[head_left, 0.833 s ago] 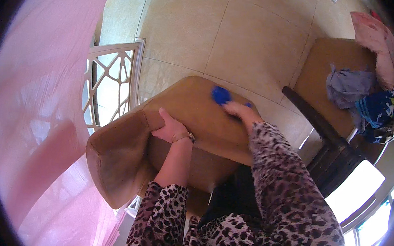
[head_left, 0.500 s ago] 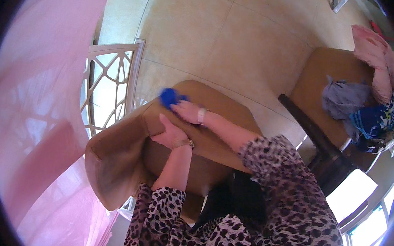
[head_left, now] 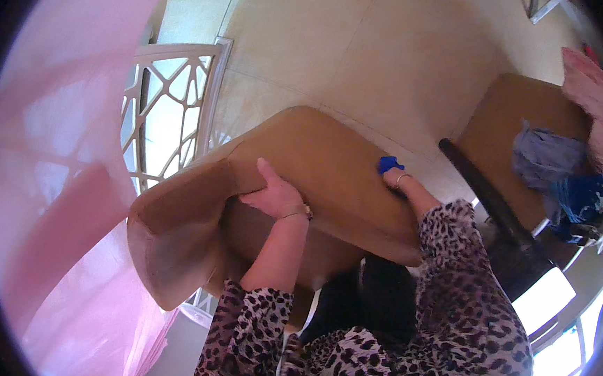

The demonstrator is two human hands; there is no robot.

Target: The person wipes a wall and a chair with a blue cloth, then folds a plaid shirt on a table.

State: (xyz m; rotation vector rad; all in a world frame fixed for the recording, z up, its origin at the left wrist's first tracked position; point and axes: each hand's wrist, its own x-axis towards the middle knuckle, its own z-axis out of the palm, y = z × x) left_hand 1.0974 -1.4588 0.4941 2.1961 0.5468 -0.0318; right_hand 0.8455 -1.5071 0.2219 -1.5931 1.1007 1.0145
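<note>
A brown upholstered chair (head_left: 331, 159), tilted over, fills the middle of the view with its broad padded face upward. My left hand (head_left: 277, 197) grips the padded edge near the inner corner, its thumb spread on the upper face and its other fingers pressed along the edge. At the right side of that face, my right hand (head_left: 394, 178) is closed on a blue cloth (head_left: 389, 165), which lies against the chair's far edge. The right fingertips are partly hidden by the cloth.
A white lattice panel (head_left: 206, 104) stands behind the chair at left, beside a hanging pink curtain (head_left: 61, 122). At right, another brown chair (head_left: 509, 119) holds a grey cloth (head_left: 545, 156) and other fabrics. A dark armrest (head_left: 486, 190) juts out near my right arm.
My right hand has carried the blue cloth from the left part of the chair's face to its right edge. My left hand stays on the padded edge, shifted slightly right.
</note>
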